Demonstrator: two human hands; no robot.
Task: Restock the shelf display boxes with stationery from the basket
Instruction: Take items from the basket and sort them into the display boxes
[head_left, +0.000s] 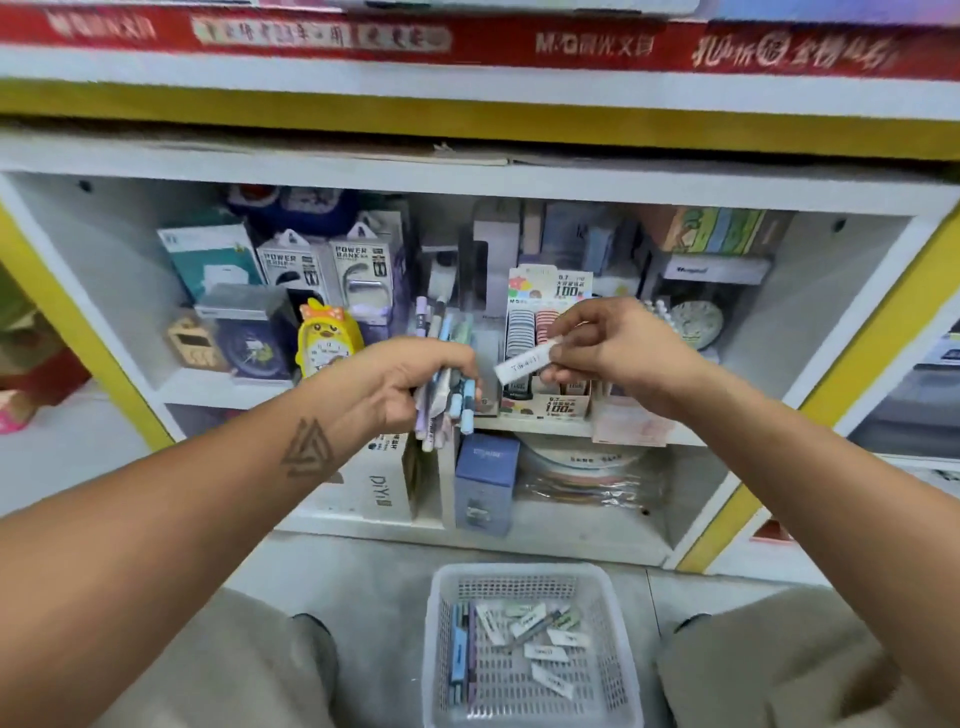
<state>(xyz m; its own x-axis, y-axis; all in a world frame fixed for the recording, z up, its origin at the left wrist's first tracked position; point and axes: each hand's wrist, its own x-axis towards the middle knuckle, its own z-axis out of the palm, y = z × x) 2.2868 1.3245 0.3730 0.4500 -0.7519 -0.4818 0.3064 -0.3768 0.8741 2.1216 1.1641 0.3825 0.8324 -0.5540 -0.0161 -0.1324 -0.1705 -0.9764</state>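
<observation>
white shelf (545, 428), display box (545, 405), floor (384, 566), basket (524, 577)

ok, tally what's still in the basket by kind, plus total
White erasers in the basket: about 8; some overlap, so this is approximate
Pens along the left side: about 3
Grey pen lying across the erasers: 1
Total: about 12

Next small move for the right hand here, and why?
Probably carry the white lead case forward and down into the display box just behind it. The right hand pinches it directly in front of that box, while the left hand is occupied gripping a bundle of pens.
</observation>
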